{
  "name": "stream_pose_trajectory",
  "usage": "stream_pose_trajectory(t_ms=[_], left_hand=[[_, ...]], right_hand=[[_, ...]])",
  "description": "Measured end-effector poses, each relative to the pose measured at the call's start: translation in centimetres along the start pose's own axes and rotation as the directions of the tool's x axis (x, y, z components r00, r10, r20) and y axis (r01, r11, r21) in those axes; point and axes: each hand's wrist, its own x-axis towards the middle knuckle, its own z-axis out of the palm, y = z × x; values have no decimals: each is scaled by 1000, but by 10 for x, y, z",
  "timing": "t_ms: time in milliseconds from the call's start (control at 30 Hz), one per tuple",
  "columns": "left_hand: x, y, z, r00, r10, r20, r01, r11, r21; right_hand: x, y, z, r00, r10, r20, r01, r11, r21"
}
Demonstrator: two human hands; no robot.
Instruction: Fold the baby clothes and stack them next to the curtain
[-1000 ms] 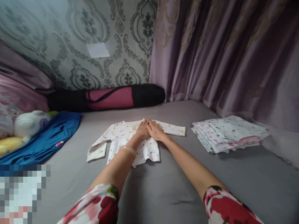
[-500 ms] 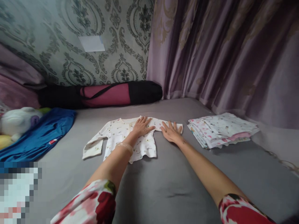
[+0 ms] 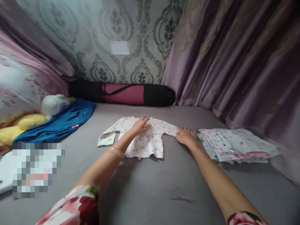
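Note:
A small white baby shirt (image 3: 146,145) with a tiny scattered print lies spread on a grey bed sheet. Over its upper chest, just below the neckline, is my left hand (image 3: 142,125), fingers apart; whether it touches the cloth I cannot tell. My right hand (image 3: 185,136) rests at the cuff end of the right-side sleeve, which stretches out straight, and its fingers are spread and slightly blurred. The left-side sleeve (image 3: 107,138) bends downward at the elbow. Neither hand grips anything visible.
A stack of folded printed clothes (image 3: 239,145) sits to the right. Leftward lie blue cloth (image 3: 61,123), a white plush toy (image 3: 52,105), a yellow plush toy (image 3: 21,126) and a pixelated white object. Behind stretches a black and maroon long bag (image 3: 123,93), beside curtains (image 3: 225,62).
The camera view has turned left, so everything appears shifted right. My right hand has slid outward to the sleeve's cuff. My left hand has lifted its fingers slightly and stays at the chest.

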Motion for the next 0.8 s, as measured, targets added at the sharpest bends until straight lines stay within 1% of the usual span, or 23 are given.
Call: stream_pose_trajectory(t_ms=[67, 100, 133, 200, 267, 333, 400, 467, 567, 633, 667, 733, 767, 800], left_hand=[[-30, -22, -20, 991, -53, -124, 54, 999, 6], [-46, -33, -29, 980, -107, -170, 111, 994, 13], [-61, -44, -37, 966, -162, -199, 171, 985, 28], [-89, -61, -51, 917, -311, -249, 338, 938, 77], [-113, -75, -61, 863, -433, -259, 473, 873, 116], [-134, -86, -67, 810, -531, -251, 568, 816, 108], [-152, -94, -71, 749, -623, -226, 647, 761, 46], [-166, -99, -76, 700, -695, -164, 701, 712, -24], [-178, -99, -84, 668, -742, -56, 740, 670, -58], [-177, -95, -86, 638, -770, -24, 768, 638, -58], [-175, -93, -87, 618, -786, -16, 784, 618, -58], [-167, -89, -86, 568, -823, 9, 822, 567, -50], [-162, -86, -85, 553, -833, 20, 833, 551, -59], [-157, -84, -86, 552, -833, 27, 832, 549, -73]], right_hand=[[2, -28, -5, 986, -123, -113, 123, 992, -10], [3, -46, -6, 967, -201, -157, 205, 979, 11], [4, -65, -6, 950, -269, -159, 280, 959, 52], [8, -104, -5, 921, -370, -118, 385, 912, 140], [14, -134, -3, 913, -398, -92, 409, 891, 200], [22, -151, 2, 929, -359, -89, 370, 902, 224], [31, -157, 8, 945, -309, -107, 325, 920, 219], [38, -154, 13, 948, -294, -122, 314, 928, 202], [43, -152, 12, 951, -293, -101, 308, 929, 207], [42, -159, 6, 946, -289, -145, 315, 923, 221], [41, -167, 3, 934, -309, -181, 345, 910, 228], [37, -190, -5, 881, -413, -231, 464, 851, 245], [35, -204, -7, 845, -484, -229, 532, 805, 262], [33, -219, -10, 810, -547, -213, 587, 758, 284]])
